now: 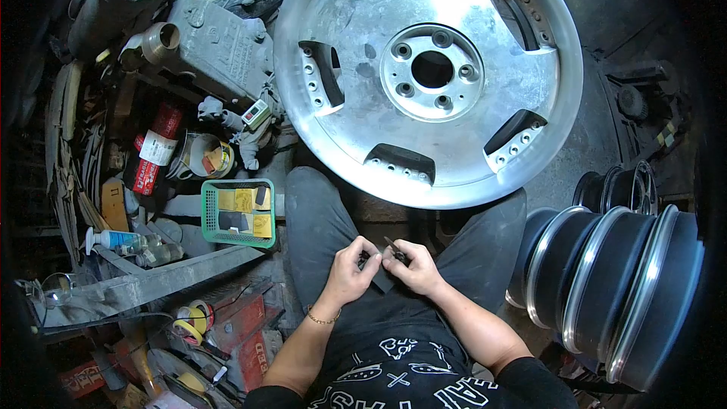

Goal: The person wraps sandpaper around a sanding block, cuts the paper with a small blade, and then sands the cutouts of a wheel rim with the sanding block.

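Workshop, cluttered: large wheel rim (356, 129) beyond the lap (322, 208); green basket (238, 240) at left. Left hand (350, 278): fingers curl around a small dark piece (364, 259), identity unclear. Right hand (418, 271): fingers pinch a slim dark item (391, 245) above the lap. Best handled lightly, hands close.

At six o'clock, the left hand (351, 268) and right hand (416, 266) partly hide small dark pieces (399, 256), too small to identify. The bottom edge crops the shirt (401, 333). Toward twelve, the top edge cuts the large wheel (356, 125). At nine, writing on the yellow packets (262, 226) is illegible.
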{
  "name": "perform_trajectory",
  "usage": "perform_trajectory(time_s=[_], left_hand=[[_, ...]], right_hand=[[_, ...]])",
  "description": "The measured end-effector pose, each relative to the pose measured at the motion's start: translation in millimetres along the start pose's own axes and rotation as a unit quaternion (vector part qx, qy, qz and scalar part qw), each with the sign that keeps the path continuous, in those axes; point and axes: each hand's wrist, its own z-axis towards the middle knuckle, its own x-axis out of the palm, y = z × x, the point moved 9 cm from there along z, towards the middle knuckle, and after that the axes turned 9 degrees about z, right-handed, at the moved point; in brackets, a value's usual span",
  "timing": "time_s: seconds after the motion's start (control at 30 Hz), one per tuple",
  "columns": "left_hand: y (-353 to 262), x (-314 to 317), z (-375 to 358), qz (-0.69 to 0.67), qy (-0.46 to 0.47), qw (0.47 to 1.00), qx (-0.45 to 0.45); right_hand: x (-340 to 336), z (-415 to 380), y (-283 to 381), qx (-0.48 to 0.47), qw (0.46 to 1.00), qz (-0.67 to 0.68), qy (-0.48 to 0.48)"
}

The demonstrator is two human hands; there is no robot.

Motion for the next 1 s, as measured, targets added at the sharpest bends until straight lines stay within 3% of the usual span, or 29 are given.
perform_trajectory(time_s=[0.83,1.0], left_hand=[[5.8,0.4,0.0,-0.025,-0.005,0.999,-0.021],[-0.9,-0.8,1.1,0.004,-0.006,1.0,0.016]], right_hand=[[0.9,-0.2,-0.6,0.023,1.0,-0.006,0.008],[1.0,-1.6,-4.3,0.028,0.999,-0.019,0.008]])
